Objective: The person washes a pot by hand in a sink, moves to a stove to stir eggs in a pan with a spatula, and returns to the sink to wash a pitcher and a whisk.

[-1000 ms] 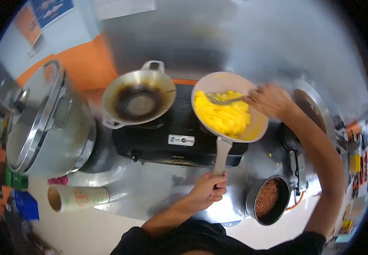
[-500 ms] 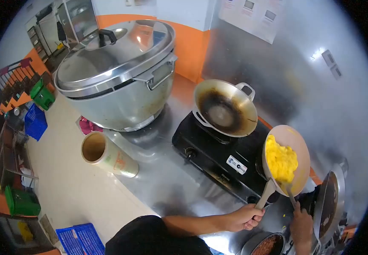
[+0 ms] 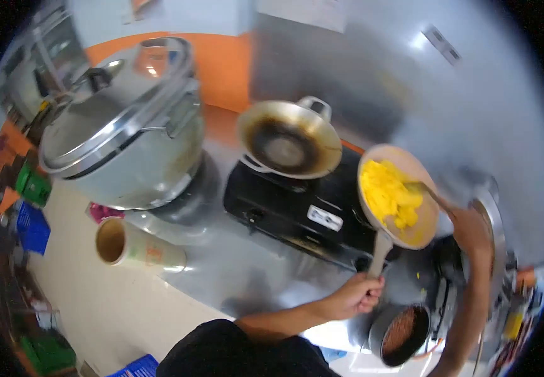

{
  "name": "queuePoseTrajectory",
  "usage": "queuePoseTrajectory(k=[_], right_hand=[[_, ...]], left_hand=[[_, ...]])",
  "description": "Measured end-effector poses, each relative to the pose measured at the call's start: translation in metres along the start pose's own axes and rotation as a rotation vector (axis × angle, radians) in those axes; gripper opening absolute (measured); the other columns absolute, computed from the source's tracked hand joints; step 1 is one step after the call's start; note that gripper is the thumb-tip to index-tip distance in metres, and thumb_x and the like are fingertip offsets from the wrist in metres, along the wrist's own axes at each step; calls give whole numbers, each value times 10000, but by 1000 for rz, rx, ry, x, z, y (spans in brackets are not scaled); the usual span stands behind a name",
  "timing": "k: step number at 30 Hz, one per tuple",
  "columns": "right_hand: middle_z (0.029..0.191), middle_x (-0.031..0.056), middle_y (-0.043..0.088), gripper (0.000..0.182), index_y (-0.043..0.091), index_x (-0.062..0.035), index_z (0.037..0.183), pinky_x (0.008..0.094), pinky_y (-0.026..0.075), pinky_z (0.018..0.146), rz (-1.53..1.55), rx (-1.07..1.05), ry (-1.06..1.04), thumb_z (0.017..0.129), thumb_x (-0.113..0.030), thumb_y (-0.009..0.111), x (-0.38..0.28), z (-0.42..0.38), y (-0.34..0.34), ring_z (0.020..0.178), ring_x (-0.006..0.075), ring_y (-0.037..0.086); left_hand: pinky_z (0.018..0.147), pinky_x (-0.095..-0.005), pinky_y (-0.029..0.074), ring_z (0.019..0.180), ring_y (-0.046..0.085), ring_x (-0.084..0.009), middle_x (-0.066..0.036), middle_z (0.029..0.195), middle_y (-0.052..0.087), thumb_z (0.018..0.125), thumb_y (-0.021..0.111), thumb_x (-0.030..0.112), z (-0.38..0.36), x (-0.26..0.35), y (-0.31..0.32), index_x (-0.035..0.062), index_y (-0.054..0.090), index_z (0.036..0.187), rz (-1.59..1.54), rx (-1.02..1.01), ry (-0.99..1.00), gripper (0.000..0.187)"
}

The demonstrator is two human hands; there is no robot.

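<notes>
My left hand [image 3: 355, 296] is wrapped round the beige handle of a frying pan [image 3: 408, 161], which is tilted over the right side of the black gas stove [image 3: 284, 215]. Bright yellow scrambled eggs [image 3: 385, 188] lie in the pan, mostly toward its left side. My right hand [image 3: 472, 229] grips a spatula [image 3: 428, 190] from the right; its blade is in the pan at the eggs, blurred by motion. Just left of the pan, a wok [image 3: 328, 147] with a browned inside sits on the other burner.
A large lidded metal pot [image 3: 140, 166] stands on the steel counter at the left. In front of it is a tall cream container [image 3: 140, 249]. A dark pot of reddish-brown food [image 3: 404, 333] sits below the pan. Another large pan [image 3: 497, 220] is partly hidden behind my right arm.
My right hand has moved up along the pan's right side, bringing the spatula from the lower rim to the eggs' right side. My left hand keeps its grip. The whole view has shifted.
</notes>
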State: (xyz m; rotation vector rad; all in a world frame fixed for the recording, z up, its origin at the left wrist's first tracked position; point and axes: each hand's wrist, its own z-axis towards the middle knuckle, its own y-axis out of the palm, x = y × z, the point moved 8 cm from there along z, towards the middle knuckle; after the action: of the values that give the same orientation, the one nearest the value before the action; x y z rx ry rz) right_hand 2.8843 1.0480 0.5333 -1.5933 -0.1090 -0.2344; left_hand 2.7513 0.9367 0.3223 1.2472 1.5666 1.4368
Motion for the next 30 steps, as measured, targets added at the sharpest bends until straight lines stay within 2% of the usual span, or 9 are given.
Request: queuePoseTrajectory(k=[1, 2, 3, 10, 17, 19, 21, 27, 30], right_hand=[[816, 210, 618, 260, 597, -68, 1070, 470, 454, 727, 41, 76, -3, 862, -146, 461, -5, 0, 13, 813, 399, 582], [797, 189, 625, 259, 564, -48, 1083, 443, 483, 664, -329, 179, -270, 869, -147, 457, 41, 17, 100, 750, 364, 602], [763, 169, 623, 217, 579, -44, 1018, 424, 495, 596, -280, 92, -158, 865, -139, 457, 33, 6, 114, 680, 333, 612], [743, 231, 594, 185, 576, -61, 1011, 496, 457, 641, -170, -86, -23, 866, -107, 471, -14, -44, 40, 736, 408, 587], [742, 206, 601, 121, 592, -9, 874, 485, 445, 661, -71, -58, -105, 762, -55, 597, -9, -66, 16, 742, 414, 574], [676, 241, 597, 298, 613, -1, 982, 454, 467, 569, -87, -290, -126, 932, -232, 431, -11, -73, 47, 647, 401, 595], [727, 253, 598, 301, 611, -27, 993, 481, 457, 594, 60, -201, -139, 933, -237, 405, 13, -73, 98, 695, 421, 587], [868, 267, 612, 341, 576, -62, 1171, 503, 450, 692, 87, -154, -220, 916, -224, 418, 12, -92, 18, 811, 430, 584], [901, 209, 638, 273, 641, -75, 1067, 483, 466, 646, 113, -210, -206, 905, -218, 473, 18, -105, -8, 805, 376, 609]], left_hand=[[380, -178, 227, 468, 333, -8, 81, 661, 398, 899, 517, 165, -3, 1, 0, 163, 463, 918, -2, -15, -2, 57], [383, -177, 229, 469, 330, -8, 82, 655, 391, 893, 513, 164, -1, 0, 2, 166, 459, 883, 3, -35, -5, 56], [383, -177, 229, 469, 330, -8, 82, 655, 391, 893, 513, 164, 1, -11, 8, 166, 459, 883, 6, -54, -52, 56], [406, -172, 232, 489, 341, -8, 85, 628, 398, 908, 552, 269, 1, 0, 1, 154, 471, 874, 47, -54, 32, 145], [485, -223, 422, 563, 465, -77, 30, 793, 514, 875, 593, 385, -1, 4, -13, 136, 485, 942, 152, 57, 65, 280], [521, -229, 464, 590, 496, -93, 19, 839, 533, 875, 591, 384, -7, -1, -11, 132, 477, 980, 148, 39, 70, 296], [565, -237, 495, 644, 528, -102, 5, 872, 549, 872, 600, 361, -13, -4, -8, 135, 453, 1026, 184, 54, 92, 311], [529, -208, 452, 629, 497, -76, 5, 875, 550, 879, 605, 300, -7, -4, -13, 139, 452, 1047, 108, 96, 164, 278], [490, -193, 390, 603, 447, -53, 21, 837, 523, 894, 584, 285, -6, -3, -15, 150, 448, 1074, 152, 119, 183, 263]])
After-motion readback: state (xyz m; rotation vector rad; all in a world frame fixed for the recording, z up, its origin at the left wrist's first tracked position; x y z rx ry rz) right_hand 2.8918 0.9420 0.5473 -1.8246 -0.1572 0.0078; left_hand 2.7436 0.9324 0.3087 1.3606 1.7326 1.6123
